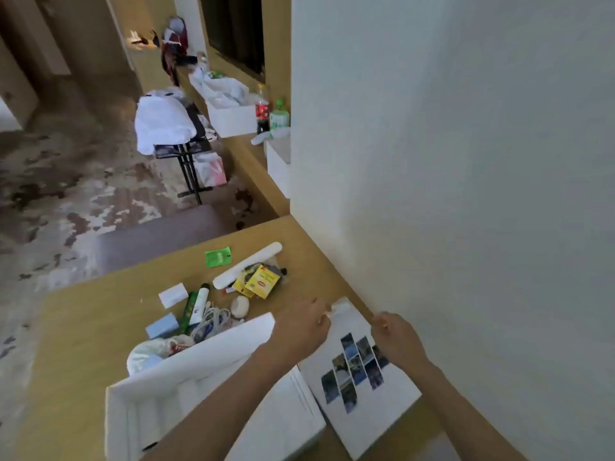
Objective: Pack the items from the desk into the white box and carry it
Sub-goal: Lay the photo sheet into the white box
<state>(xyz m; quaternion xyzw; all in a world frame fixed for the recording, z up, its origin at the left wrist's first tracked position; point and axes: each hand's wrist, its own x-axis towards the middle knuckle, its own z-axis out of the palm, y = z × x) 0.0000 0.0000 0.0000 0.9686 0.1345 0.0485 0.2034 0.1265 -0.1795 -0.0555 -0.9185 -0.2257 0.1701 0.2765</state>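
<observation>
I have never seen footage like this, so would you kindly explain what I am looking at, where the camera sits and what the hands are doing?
There is no machine here. A person wears one wide-angle camera on the head, looking forward and down, so the two arms entering from below are their own. The left hand pinches the far corner of a white booklet printed with small photos. The right hand is curled at its wall-side edge, but whether it grips is unclear. Beside the booklet, on the wooden desk, stands the open white box. Beyond it lie loose items: a yellow tea box, a green packet, tubes and a cable.
</observation>
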